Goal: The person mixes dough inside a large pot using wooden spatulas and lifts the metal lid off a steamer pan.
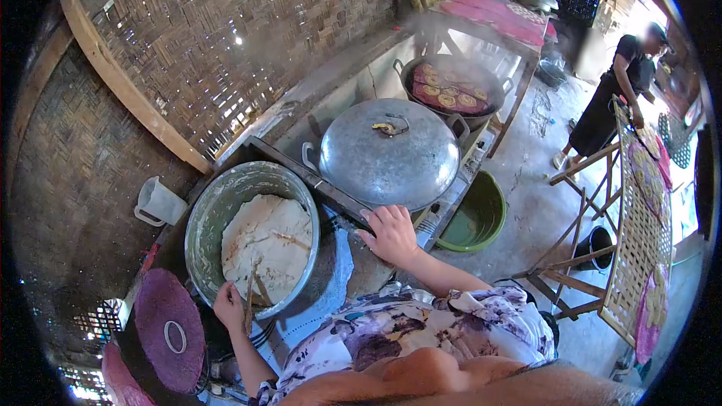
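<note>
My left hand (229, 306) is at the near rim of a large metal basin (197, 225), its fingers curled. Right beside it a wooden stick (250, 302) leans over that rim; whether my fingers grip stick or rim is hidden. Inside the basin lies a mass of pale dough (267, 237). My right hand (392, 234) is open, its fingers spread out at the near edge of the stove ledge, just below a big domed metal lid (383, 158). The lid covers a pot and has a handle wrapped in yellow.
Steam rises from a wide pan (481, 116) of round yellow pieces on pink sheets. A green tub (485, 214) stands on the floor. At left are a white jug (160, 201) and a purple round mat (169, 331). Another person (620, 90) stands by a woven rack (635, 233).
</note>
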### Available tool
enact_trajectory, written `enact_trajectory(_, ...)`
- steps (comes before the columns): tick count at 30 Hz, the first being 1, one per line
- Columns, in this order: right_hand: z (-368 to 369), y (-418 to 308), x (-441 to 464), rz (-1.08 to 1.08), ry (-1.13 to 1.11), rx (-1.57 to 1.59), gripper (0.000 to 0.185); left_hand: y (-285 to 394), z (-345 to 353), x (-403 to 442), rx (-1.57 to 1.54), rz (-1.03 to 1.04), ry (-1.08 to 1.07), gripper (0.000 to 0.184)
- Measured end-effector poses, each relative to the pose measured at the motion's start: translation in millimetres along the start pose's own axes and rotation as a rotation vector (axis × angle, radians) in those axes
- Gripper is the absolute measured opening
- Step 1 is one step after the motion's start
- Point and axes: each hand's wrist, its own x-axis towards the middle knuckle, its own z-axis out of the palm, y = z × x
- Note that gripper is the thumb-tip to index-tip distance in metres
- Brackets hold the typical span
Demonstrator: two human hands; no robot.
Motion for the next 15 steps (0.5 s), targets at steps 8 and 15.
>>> enact_trajectory(8,3.6,3.4,-3.8,-0.019,-0.046,-0.056,0.031,14.5,-4.1,-0.2,-0.041,-0.05,-0.029,0.019)
enact_trajectory(15,2.9,2.7,-0.5,0.018,0.035,0.008,0.032,0.6,1.4,-0.5,-0.049,-0.046,-0.01,0.018)
